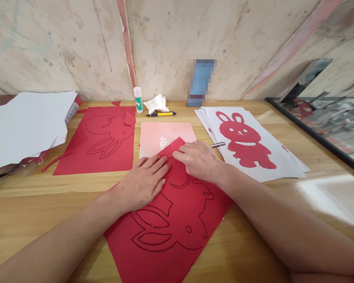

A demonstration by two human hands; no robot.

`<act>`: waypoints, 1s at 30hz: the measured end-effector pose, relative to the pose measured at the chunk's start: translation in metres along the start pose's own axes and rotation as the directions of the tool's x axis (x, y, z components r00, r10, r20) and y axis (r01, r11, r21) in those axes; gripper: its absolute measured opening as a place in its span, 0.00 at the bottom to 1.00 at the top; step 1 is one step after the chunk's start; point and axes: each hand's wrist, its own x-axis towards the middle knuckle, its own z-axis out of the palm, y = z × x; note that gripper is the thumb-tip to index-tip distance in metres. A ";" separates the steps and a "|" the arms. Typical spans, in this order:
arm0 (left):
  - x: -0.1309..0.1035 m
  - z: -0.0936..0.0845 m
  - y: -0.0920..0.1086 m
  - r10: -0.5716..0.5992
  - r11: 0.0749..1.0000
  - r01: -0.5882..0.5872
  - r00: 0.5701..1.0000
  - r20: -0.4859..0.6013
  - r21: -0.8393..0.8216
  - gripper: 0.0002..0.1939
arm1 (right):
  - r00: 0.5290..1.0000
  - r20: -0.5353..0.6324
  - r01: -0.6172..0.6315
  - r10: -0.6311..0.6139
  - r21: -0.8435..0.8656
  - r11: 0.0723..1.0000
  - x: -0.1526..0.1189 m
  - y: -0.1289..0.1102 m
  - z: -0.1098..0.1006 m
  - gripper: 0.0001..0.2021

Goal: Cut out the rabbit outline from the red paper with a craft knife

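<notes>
Hands on the tabletop (85, 224), seen from above; clock positions are taken from between the two hands. The red sheet (153, 265), outlined in black with a long-eared rabbit, extends toward six o'clock, its far corner overlapping the pink board (149, 133) at twelve. The left hand (144, 182) is open, palm down, fingers extended on the sheet. The right hand (200, 159) is closed around a slender silver tool (218, 145), whose tip is hidden. White scraps (164, 142) lie on the board. At ten o'clock is a second red sheet (122, 162), also outlined, with white papers (23, 122) beyond its left side. The glue stick (138, 103) stands at eleven, beside crumpled tissue (157, 104) and a yellow-and-blue pen (162, 114). At two o'clock, a red rabbit cutout (244, 152) lies on white sheets (275, 147). A pixelated blue object (200, 80) is near one.
</notes>
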 end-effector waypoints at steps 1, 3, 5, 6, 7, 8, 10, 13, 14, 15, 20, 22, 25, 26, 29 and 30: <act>0.000 0.000 0.000 0.000 1.000 0.000 1.000 0.000 -0.002 0.22 | 1.000 0.001 -0.003 0.003 -0.001 1.000 0.000 0.000 0.000 0.12; 0.000 0.000 0.000 0.000 1.000 0.000 1.000 -0.001 -0.004 0.22 | 1.000 0.003 -0.009 0.009 -0.003 1.000 -0.001 0.000 0.000 0.11; 0.000 0.000 0.001 -0.001 1.000 0.001 1.000 0.001 -0.004 0.22 | 1.000 0.006 -0.017 0.017 -0.001 1.000 -0.001 0.000 0.000 0.12; 0.000 0.000 0.001 -0.003 1.000 0.003 1.000 0.001 -0.003 0.22 | 1.000 0.008 -0.020 0.020 0.000 1.000 -0.001 0.000 0.000 0.12; 0.000 0.000 0.001 -0.004 1.000 0.004 1.000 0.001 -0.003 0.22 | 1.000 0.010 -0.021 0.021 0.001 1.000 -0.002 0.001 0.000 0.12; 0.000 0.000 0.001 -0.005 1.000 0.005 1.000 0.002 -0.003 0.22 | 1.000 0.012 -0.021 0.021 0.000 1.000 -0.002 0.001 0.000 0.12; 0.000 0.000 0.001 -0.005 1.000 0.005 1.000 -0.001 -0.005 0.22 | 1.000 0.018 -0.024 0.024 -0.004 1.000 -0.002 0.000 -0.001 0.12; 0.000 0.000 0.000 -0.003 1.000 0.002 1.000 -0.007 -0.013 0.22 | 0.998 0.037 -0.047 0.048 -0.008 0.999 -0.002 -0.001 -0.004 0.12; 0.000 0.000 0.000 -0.003 1.000 0.002 1.000 -0.008 -0.016 0.22 | 0.997 0.044 -0.057 0.057 -0.008 0.998 -0.003 -0.002 -0.005 0.12; 0.000 0.000 0.000 -0.003 1.000 0.002 1.000 -0.010 -0.019 0.22 | 0.997 0.050 -0.065 0.066 -0.008 0.998 -0.003 -0.003 -0.006 0.12; 0.000 0.000 0.000 -0.003 1.000 0.003 1.000 -0.008 -0.024 0.22 | 0.992 0.071 -0.100 0.101 -0.008 0.995 -0.004 -0.005 -0.007 0.12; 0.000 -0.001 0.000 -0.002 1.000 0.002 1.000 -0.003 -0.020 0.22 | 0.991 0.079 -0.106 0.106 -0.010 0.994 -0.005 -0.006 -0.007 0.11; 0.000 0.000 0.000 -0.003 1.000 0.003 1.000 0.001 -0.009 0.22 | 0.989 0.093 -0.110 0.111 -0.018 0.994 -0.005 -0.006 -0.007 0.11; 0.000 0.000 0.001 -0.003 1.000 0.003 1.000 0.002 -0.006 0.22 | 0.989 0.099 -0.112 0.113 -0.022 0.993 -0.005 -0.006 -0.007 0.11; 0.000 0.000 0.001 -0.004 1.000 0.004 1.000 0.004 -0.005 0.22 | 0.986 0.112 -0.125 0.127 -0.029 0.992 -0.005 -0.007 -0.009 0.12; 0.000 -0.001 0.001 -0.005 1.000 0.005 1.000 0.003 -0.007 0.22 | 0.985 0.115 -0.130 0.132 -0.030 0.991 -0.005 -0.008 -0.010 0.12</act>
